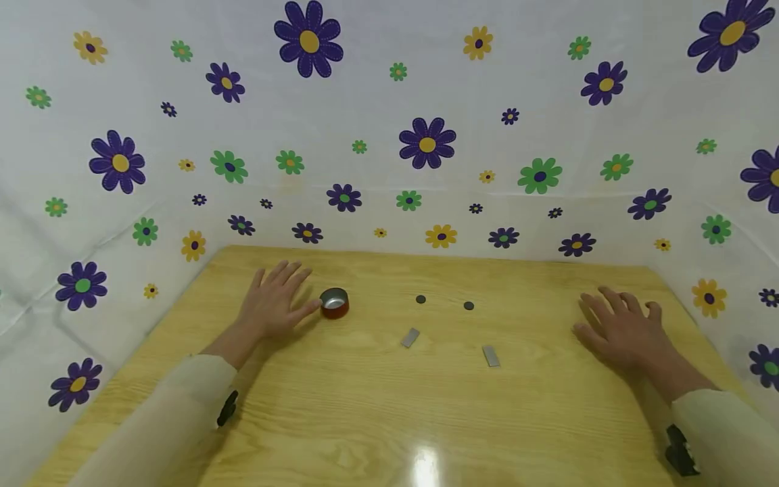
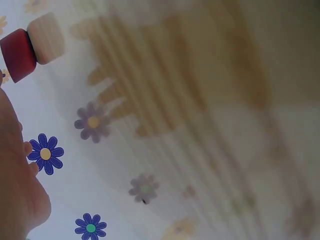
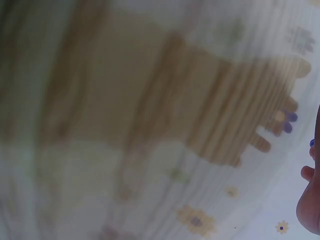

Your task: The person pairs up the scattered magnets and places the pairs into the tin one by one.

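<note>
My left hand lies palm down over the left part of the table, fingers spread. Its thumb tip reaches the near-left side of a small round cup, red outside and silvery inside; whether they touch I cannot tell. In the left wrist view, the red cup appears beyond the edge of the hand. Far to the right, my right hand is palm down with loosely bent fingers and holds nothing. Between the hands lie two dark discs and two grey rectangular pieces.
The glossy light wood table reflects a bright light near its front. White cloth printed with flowers rises behind it and along both sides. Pale sleeves cover both forearms, a dark object at each wrist.
</note>
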Tool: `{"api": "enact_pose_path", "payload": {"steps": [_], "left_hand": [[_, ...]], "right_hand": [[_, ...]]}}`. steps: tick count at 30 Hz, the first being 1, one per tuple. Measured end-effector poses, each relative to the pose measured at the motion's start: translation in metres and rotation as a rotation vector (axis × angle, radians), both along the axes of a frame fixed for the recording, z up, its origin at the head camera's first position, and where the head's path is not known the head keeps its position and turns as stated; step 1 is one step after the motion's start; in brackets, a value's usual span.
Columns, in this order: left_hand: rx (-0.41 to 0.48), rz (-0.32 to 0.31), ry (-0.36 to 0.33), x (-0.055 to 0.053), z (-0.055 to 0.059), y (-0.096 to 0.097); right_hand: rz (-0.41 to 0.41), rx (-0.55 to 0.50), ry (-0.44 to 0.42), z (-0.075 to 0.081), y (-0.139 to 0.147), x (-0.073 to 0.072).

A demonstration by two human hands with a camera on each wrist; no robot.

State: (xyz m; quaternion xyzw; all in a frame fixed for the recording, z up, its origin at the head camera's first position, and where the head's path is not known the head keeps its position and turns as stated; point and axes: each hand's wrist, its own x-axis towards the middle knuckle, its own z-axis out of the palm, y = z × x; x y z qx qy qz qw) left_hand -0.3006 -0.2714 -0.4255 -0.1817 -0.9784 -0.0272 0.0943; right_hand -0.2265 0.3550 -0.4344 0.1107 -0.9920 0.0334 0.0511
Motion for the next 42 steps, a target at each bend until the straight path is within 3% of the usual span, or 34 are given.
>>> {"api": "enact_pose_path", "payload": {"steps": [4,11,18,27,42], "left_hand": [[-0.022,-0.015,0.030,-0.001,0.005,0.003],[-0.005,-0.045,0.061,-0.003,0.002,0.006],[-0.032,-0.082,0.036,-0.003,0.000,0.015],[-0.053,-0.128,0.065,-0.006,-0.001,0.028],[-0.037,-0.132,0.068,-0.004,-0.002,0.030]], "right_hand": [[0.015,0.015,0.009,0.002,-0.005,-0.001],[0.037,0.043,0.024,-0.002,-0.006,0.000],[0.071,0.053,0.048,-0.005,-0.012,-0.003],[0.072,0.043,0.068,-0.007,-0.019,-0.003],[0.052,0.025,0.033,-0.005,-0.021,-0.009]]}}
